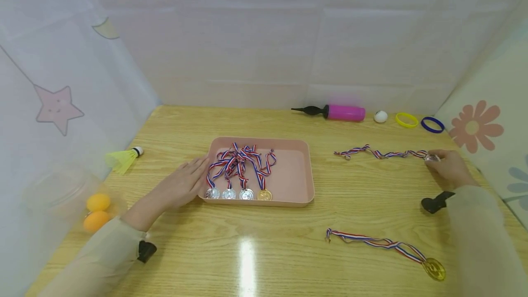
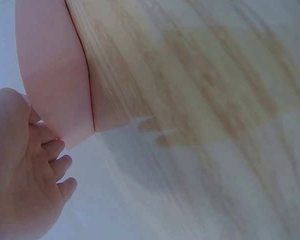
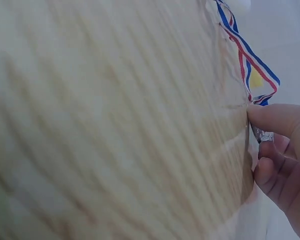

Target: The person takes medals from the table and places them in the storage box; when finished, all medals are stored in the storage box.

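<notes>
Picking up the silver medal while steadying the tray

We are pinching the silver medal (image 1: 431,157) on the table, right of the tray, with our right hand (image 1: 451,167); our left hand (image 1: 181,186), fingers flat, is bracing the pink tray (image 1: 294,182), so lift gently, letting the ribbon (image 1: 379,153) trail free.

Head camera looks forward and down across the wooden table (image 1: 264,251), taking in both hands. Left wrist camera sits close beside the left hand (image 2: 20,170) at the pink tray (image 2: 52,75). Right wrist camera, equally close, faces the right hand (image 3: 285,160) pinching a silver medal (image 3: 264,135); each shares its patch with the head view
</notes>
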`<state>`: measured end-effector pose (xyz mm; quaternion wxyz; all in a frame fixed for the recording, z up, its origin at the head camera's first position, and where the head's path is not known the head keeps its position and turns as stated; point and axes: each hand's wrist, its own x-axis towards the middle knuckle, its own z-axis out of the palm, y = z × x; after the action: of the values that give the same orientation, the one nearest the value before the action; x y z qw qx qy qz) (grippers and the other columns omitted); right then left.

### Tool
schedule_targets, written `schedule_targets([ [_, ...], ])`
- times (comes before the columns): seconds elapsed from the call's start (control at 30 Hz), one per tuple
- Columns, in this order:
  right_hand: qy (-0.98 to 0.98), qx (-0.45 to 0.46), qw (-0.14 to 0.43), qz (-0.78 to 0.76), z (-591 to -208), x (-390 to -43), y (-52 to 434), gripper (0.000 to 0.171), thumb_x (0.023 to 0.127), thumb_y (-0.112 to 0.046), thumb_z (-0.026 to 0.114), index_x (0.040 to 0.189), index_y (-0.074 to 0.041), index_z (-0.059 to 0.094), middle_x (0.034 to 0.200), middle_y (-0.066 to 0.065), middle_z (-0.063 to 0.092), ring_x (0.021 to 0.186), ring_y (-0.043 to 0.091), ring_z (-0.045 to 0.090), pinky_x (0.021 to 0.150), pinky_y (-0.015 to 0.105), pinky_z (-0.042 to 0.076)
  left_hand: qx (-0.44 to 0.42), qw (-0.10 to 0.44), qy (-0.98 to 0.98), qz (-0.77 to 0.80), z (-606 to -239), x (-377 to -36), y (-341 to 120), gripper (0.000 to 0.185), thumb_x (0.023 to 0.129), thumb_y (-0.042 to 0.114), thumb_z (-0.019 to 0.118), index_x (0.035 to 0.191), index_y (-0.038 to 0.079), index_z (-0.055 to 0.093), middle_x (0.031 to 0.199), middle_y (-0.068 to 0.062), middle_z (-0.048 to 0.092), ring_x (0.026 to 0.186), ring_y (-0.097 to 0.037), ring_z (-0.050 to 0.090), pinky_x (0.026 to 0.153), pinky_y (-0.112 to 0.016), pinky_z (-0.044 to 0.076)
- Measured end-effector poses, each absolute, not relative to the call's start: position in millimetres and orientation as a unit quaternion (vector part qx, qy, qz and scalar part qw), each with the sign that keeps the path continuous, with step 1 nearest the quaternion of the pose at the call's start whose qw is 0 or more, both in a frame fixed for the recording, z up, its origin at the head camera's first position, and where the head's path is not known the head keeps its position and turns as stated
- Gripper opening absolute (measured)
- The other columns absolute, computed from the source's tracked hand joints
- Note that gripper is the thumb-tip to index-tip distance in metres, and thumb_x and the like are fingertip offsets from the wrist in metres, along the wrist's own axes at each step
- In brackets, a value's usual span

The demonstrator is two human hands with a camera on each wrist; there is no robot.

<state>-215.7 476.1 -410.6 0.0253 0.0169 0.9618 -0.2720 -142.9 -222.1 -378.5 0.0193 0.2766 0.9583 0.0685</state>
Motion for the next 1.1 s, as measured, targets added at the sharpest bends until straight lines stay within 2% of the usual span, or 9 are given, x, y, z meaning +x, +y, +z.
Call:
schedule_targets([
  [0.27, 0.959, 0.013, 0.024, -0.281, -403, -212, 476, 0.038, 0.091, -0.026, 0.057, 0.1, 0.01, 0.052, 0.093, 0.023, 0.057, 0.085, 0.037, 0.051, 0.068, 0.045, 0.042, 0.278, 0.013, 0.958, 0.067, -379, -144, -222, 0.049, 0.1, 0.017, 0.031, 0.142, -0.006, 0.025, 0.147, -0.021, 0.023, 0.132, -0.039, 0.022, 0.106, -0.052, 0.02],
  [0.4, 0.932, 0.025, 0.086, -0.35, -396, -212, 472, 0.047, 0.093, -0.028, 0.055, 0.109, 0.016, 0.05, 0.087, 0.011, 0.064, 0.076, 0.022, 0.06, 0.066, 0.037, 0.052, 0.284, 0.006, 0.957, 0.063, -379, -144, -223, 0.048, 0.099, 0.015, 0.032, 0.141, -0.008, 0.027, 0.146, -0.022, 0.025, 0.132, -0.039, 0.024, 0.106, -0.052, 0.02],
  [0.47, 0.911, 0.032, 0.12, -0.394, -392, -212, 469, 0.055, 0.093, -0.03, 0.055, 0.12, 0.017, 0.045, 0.089, 0.006, 0.065, 0.072, 0.013, 0.062, 0.067, 0.03, 0.055, 0.285, 0.005, 0.957, 0.06, -380, -144, -223, 0.048, 0.099, 0.015, 0.032, 0.141, -0.008, 0.027, 0.146, -0.022, 0.025, 0.132, -0.039, 0.023, 0.106, -0.052, 0.02],
  [0.63, 0.874, 0.003, 0.166, -0.457, -383, -211, 462, 0.063, 0.097, -0.03, 0.046, 0.132, 0.019, 0.029, 0.105, 0.016, 0.062, 0.084, 0.012, 0.065, 0.075, 0.031, 0.054, 0.283, 0.007, 0.957, 0.06, -379, -144, -223, 0.048, 0.1, 0.016, 0.032, 0.141, -0.007, 0.026, 0.146, -0.022, 0.024, 0.132, -0.039, 0.022, 0.106, -0.052, 0.02],
  [0.77, 0.861, -0.024, 0.193, -0.47, -378, -212, 456, 0.063, 0.1, -0.031, 0.038, 0.135, 0.018, 0.022, 0.125, 0.033, 0.044, 0.092, 0.015, 0.063, 0.081, 0.035, 0.052, 0.283, 0.009, 0.957, 0.059, -379, -144, -222, 0.048, 0.1, 0.015, 0.032, 0.141, -0.008, 0.026, 0.146, -0.022, 0.023, 0.132, -0.039, 0.022, 0.106, -0.051, 0.02],
  [0.87, 0.856, -0.028, 0.212, -0.47, -374, -215, 449, 0.066, 0.1, -0.034, 0.039, 0.138, 0.015, 0.019, 0.135, 0.034, 0.029, 0.099, 0.011, 0.059, 0.086, 0.039, 0.049, 0.282, 0.01, 0.957, 0.062, -379, -143, -222, 0.048, 0.099, 0.014, 0.033, 0.141, -0.008, 0.026, 0.146, -0.022, 0.024, 0.132, -0.039, 0.023, 0.107, -0.051, 0.02],
  [0.93, 0.856, -0.035, 0.211, -0.471, -372, -217, 445, 0.064, 0.099, -0.034, 0.039, 0.138, 0.014, 0.021, 0.137, 0.031, 0.028, 0.101, 0.006, 0.056, 0.091, 0.043, 0.045, 0.281, 0.01, 0.957, 0.064, -378, -143, -222, 0.048, 0.1, 0.015, 0.033, 0.141, -0.008, 0.026, 0.146, -0.022, 0.024, 0.132, -0.039, 0.023, 0.107, -0.051, 0.02],
  [1.0, 0.858, -0.047, 0.2, -0.471, -369, -218, 440, 0.06, 0.099, -0.032, 0.041, 0.138, 0.011, 0.025, 0.133, 0.019, 0.038, 0.101, -0.001, 0.052, 0.093, 0.043, 0.043, 0.28, 0.012, 0.958, 0.064, -378, -143, -222, 0.048, 0.1, 0.015, 0.032, 0.141, -0.007, 0.026, 0.146, -0.022, 0.024, 0.132, -0.039, 0.023, 0.107, -0.051, 0.019],
  [1.1, 0.834, -0.067, 0.173, -0.52, -364, -219, 432, 0.041, 0.099, -0.024, 0.044, 0.129, 0.003, 0.044, 0.118, 0.0, 0.049, 0.097, -0.003, 0.05, 0.089, 0.033, 0.046, 0.278, 0.013, 0.958, 0.063, -378, -143, -222, 0.047, 0.1, 0.015, 0.031, 0.141, -0.007, 0.026, 0.146, -0.022, 0.024, 0.132, -0.039, 0.022, 0.107, -0.051, 0.019],
])
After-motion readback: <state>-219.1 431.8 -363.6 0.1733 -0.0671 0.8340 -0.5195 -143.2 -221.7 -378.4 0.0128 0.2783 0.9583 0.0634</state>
